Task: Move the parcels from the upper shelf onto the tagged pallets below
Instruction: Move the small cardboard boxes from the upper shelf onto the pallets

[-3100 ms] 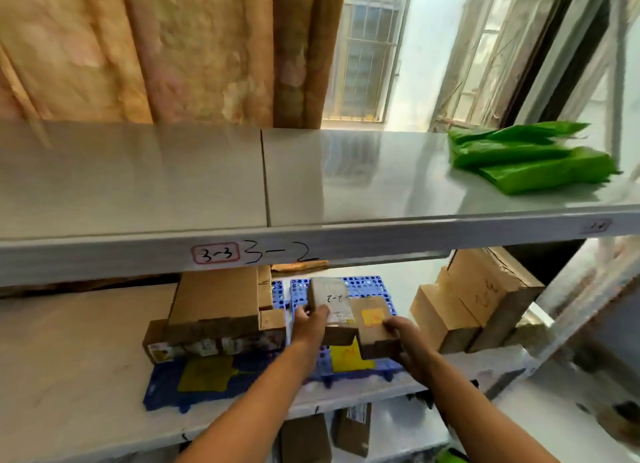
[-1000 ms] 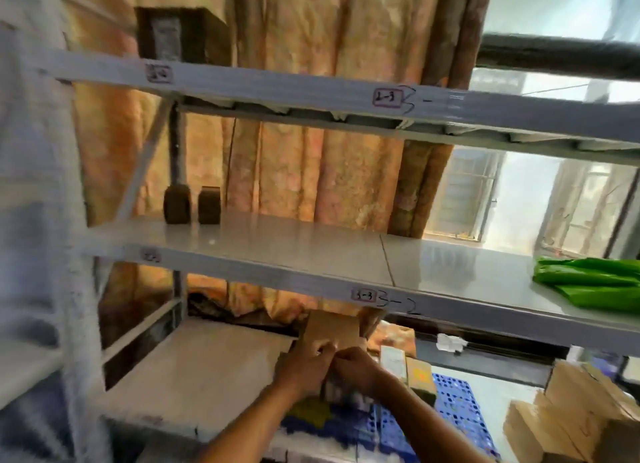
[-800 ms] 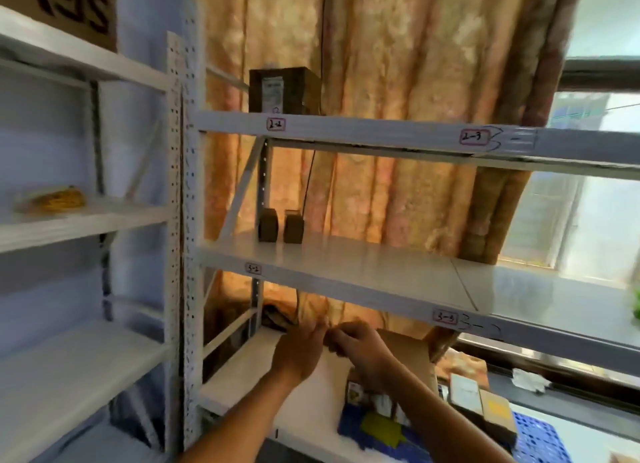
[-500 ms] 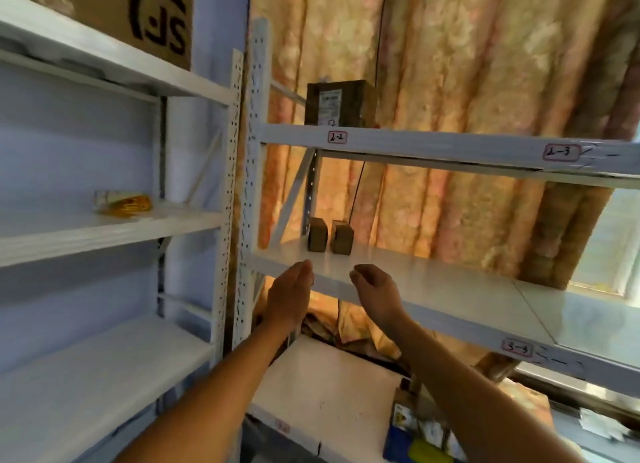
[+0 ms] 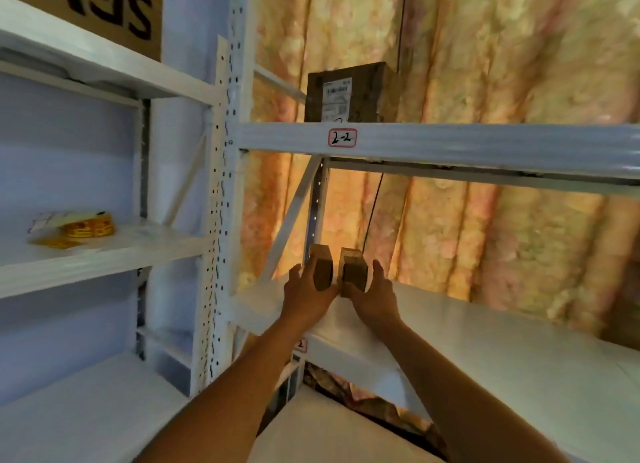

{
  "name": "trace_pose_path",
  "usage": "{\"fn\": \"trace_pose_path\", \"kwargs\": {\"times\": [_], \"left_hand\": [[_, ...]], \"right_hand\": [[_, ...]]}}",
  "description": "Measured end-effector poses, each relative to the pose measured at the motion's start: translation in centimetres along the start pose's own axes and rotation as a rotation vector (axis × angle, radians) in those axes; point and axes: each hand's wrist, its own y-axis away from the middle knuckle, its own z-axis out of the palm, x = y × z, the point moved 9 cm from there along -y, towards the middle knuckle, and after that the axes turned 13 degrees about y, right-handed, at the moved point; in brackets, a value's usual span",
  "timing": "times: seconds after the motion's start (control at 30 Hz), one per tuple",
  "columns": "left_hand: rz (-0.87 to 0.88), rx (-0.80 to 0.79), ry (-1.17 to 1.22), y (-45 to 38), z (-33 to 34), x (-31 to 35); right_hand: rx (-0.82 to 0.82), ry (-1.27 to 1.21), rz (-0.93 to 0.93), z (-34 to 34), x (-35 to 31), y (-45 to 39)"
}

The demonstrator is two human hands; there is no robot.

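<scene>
Your left hand [image 5: 306, 294] grips the left parcel [image 5: 322, 272]; your right hand [image 5: 375, 298] grips the right parcel [image 5: 354, 272]; both stand on the shelf [image 5: 450, 324].

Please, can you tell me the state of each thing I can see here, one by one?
Left box: upright, left hand curled round it.
Right box: upright, close beside the left one, right hand curled round it.
Big parcel: standing on the 2-2 shelf, untouched.
Yellow roll: lying flat on the left shelf, untouched.
</scene>
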Motion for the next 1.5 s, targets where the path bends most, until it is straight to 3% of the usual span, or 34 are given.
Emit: {"fn": "trace_pose_path", "kwargs": {"times": [0.2, 0.3, 0.43, 0.53, 0.63, 0.7, 0.9, 1.2, 1.33, 1.43, 1.5], "left_hand": [[-0.090, 0.081, -0.096, -5.9, 1.5, -3.0], [-0.026, 0.038, -0.026, -7.0, 2.5, -3.0], [0.020, 0.172, 0.067, -6.5, 0.7, -2.6], [-0.059, 0.283, 0.334, -5.6, -1.1, -3.0], [-0.190, 0.331, 0.661, -4.3, -2.3, -3.9], [-0.248, 0.295, 0.874, -3.2, -2.2, -4.1], [-0.297, 0.067, 1.297, 1.8, -0.3, -1.6], [-0.259, -0.073, 1.170, 9.0, -0.1, 1.1], [-0.054, 0.075, 0.939, 12.3, -1.7, 3.9], [0.088, -0.067, 0.794, 15.2, 0.8, 7.5], [0.139, -0.167, 0.820, 17.4, 2.9, 10.2]], "right_hand": [[0.047, 0.195, -0.108, 2.9, -0.9, -3.7], [0.064, 0.218, -0.130, 3.4, -1.0, -4.3], [0.175, 0.212, -0.060, 1.8, -0.8, -3.7], [0.238, -0.085, 0.151, -0.1, 0.8, -2.4], [0.205, -0.681, 0.422, -0.7, 3.5, -0.3], [0.164, -0.907, 0.419, -1.5, 3.4, 0.7], [-0.018, -0.902, 0.296, -3.5, 0.9, 5.1], [0.025, -0.896, 0.315, -6.4, 2.7, 12.9], [0.024, -0.877, 0.292, -9.2, 3.1, 15.9], [-0.006, -0.868, 0.264, -11.4, 3.5, 18.2], [0.020, -0.882, 0.254, -13.7, 4.4, 19.9]]}}
